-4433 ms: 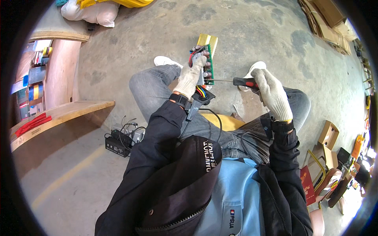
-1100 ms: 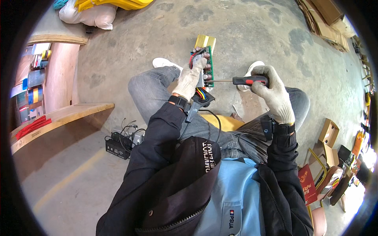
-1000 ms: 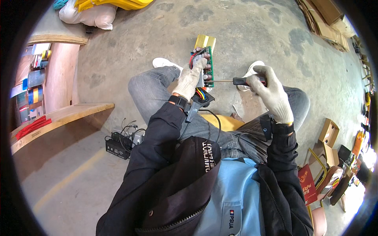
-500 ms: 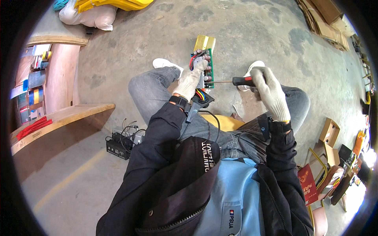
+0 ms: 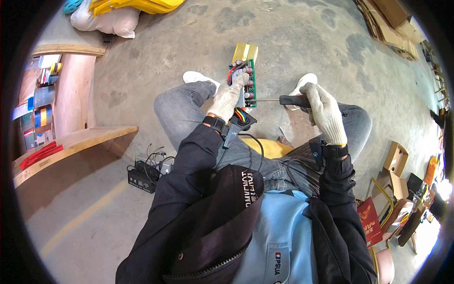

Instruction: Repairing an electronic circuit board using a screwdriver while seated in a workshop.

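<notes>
My gloved left hand point(image 5: 228, 94) is closed around a green circuit board point(image 5: 252, 80) that carries several round components and red and black wires. A gold ribbed metal casing point(image 5: 246, 50) shows just beyond the board's far end. In my gloved right hand point(image 5: 323, 106) is a screwdriver point(image 5: 294, 100), gripped by its dark handle. Its shaft points left and lies level, with the tip at the near part of the board's right side; whether it touches a screw is too small to tell. Yellow, red and black wires point(image 5: 241, 114) show below my left hand, near the wrist.
A wooden bench point(image 5: 80, 139) with red cloth strips stands at left. Below it a black box with cables point(image 5: 142, 177) sits on the floor. Flattened cardboard point(image 5: 385, 31) lies far right, and an open carton point(image 5: 395, 158) and a chair point(image 5: 384, 265) are at right. A yellow seat point(image 5: 267, 147) shows between my legs.
My right hand has turned slightly around the screwdriver handle and shifted a little left. The screwdriver's tip stays at the board, and my left hand holds its place.
</notes>
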Available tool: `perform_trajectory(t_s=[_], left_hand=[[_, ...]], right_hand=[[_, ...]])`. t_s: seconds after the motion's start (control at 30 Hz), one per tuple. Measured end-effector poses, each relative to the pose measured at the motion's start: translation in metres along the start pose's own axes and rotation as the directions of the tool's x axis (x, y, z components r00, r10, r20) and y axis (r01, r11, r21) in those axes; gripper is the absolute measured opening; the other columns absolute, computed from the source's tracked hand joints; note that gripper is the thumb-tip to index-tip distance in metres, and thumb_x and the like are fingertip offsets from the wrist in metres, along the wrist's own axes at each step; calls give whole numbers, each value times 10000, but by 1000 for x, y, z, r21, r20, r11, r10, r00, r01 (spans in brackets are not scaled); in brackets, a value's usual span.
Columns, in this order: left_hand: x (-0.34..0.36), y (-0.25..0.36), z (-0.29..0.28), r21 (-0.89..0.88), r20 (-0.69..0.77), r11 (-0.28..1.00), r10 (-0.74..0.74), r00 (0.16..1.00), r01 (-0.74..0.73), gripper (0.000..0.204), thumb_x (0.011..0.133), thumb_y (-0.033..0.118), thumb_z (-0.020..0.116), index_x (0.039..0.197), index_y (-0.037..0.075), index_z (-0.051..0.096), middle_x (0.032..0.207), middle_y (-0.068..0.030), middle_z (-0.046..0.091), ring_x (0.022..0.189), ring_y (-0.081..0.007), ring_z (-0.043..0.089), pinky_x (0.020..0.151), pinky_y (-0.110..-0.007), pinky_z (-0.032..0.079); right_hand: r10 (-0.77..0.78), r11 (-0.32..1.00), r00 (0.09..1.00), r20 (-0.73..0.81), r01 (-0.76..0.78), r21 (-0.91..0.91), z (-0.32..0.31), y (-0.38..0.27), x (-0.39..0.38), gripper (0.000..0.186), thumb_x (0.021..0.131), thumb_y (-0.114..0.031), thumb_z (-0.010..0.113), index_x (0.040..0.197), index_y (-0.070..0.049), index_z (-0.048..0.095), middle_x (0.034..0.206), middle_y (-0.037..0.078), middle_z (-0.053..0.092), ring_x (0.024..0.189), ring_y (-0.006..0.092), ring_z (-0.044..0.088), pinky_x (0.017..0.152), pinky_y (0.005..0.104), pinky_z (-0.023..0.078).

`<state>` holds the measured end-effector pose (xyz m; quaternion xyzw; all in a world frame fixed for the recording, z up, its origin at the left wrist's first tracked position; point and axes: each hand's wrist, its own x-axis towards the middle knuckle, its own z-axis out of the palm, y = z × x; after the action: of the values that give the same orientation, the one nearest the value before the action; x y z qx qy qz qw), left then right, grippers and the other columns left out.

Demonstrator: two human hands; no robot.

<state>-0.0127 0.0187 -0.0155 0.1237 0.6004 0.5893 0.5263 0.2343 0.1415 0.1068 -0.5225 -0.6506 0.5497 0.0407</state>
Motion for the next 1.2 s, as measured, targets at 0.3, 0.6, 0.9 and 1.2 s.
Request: perform_trajectory(t_s=[0.3,0.6,0.9,1.2], left_hand=[[-7,3,0,20,-7,999,-41,999,41,461,979,443,762,1343,181,653,1115,-23,646,888,-124,618,746,-292,585],[-8,7,1,12,8,990,-140,990,139,474,990,419,748,1385,189,622,1095,-24,647,869,-128,618,733,-294,582],[-6,16,4,11,29,1000,-7,1000,7,472,1008,395,721,1404,167,599,1131,-47,675,817,-137,641,708,-306,588],[-20,23,28,-17,-124,982,-187,975,186,376,1028,380,696,1340,176,645,956,3,587,708,-116,563,582,-292,501]], right_hand=[[-262,957,959,-111,273,97,11,8,-7,299,1049,-211,621,1276,-23,673,1002,48,679,881,100,658,822,258,542],[-209,968,977,-51,214,135,5,9,-2,367,1035,-256,659,1312,-16,643,1013,40,652,883,99,616,807,257,526],[-45,995,998,-34,47,83,4,-3,1,332,1025,-237,636,1261,-4,662,926,72,692,833,135,675,786,288,545],[-299,953,948,-112,292,-78,0,18,-4,366,968,-328,704,1270,-129,651,1122,194,733,1085,401,714,955,464,559]])
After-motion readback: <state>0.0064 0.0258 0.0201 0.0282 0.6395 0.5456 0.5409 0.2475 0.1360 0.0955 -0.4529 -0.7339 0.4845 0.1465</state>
